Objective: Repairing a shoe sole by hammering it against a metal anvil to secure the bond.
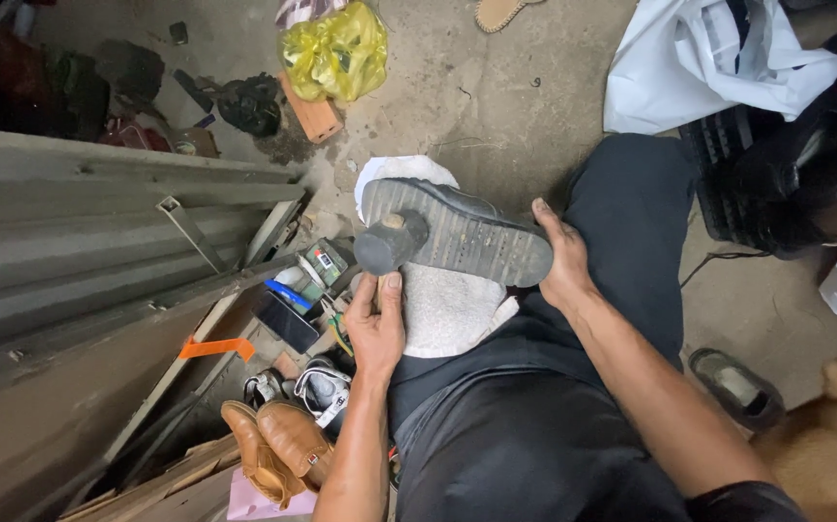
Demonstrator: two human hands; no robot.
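- The left hand (pixel 377 329) is closed around a hammer (pixel 391 242), its head resting on the sole at the heel.
- The right hand (pixel 563 261) grips the toe of the shoe (pixel 457 232), steadying it sole-up on a white cloth (pixel 447 309) over the lap.
- The ridged grey sole looks fully seated; the hammering seems unfinished.
- Brown shoes (pixel 278 449) lie below the left hand.

Left hand (pixel 376 324) and right hand (pixel 563 259): bare, no gloves, rings or watch; both forearms bare to the near edge of the view. Short dark sleeve edge (pixel 742 503) at near right. Dark, creased fabric trousers (pixel 534 425) cover both legs.
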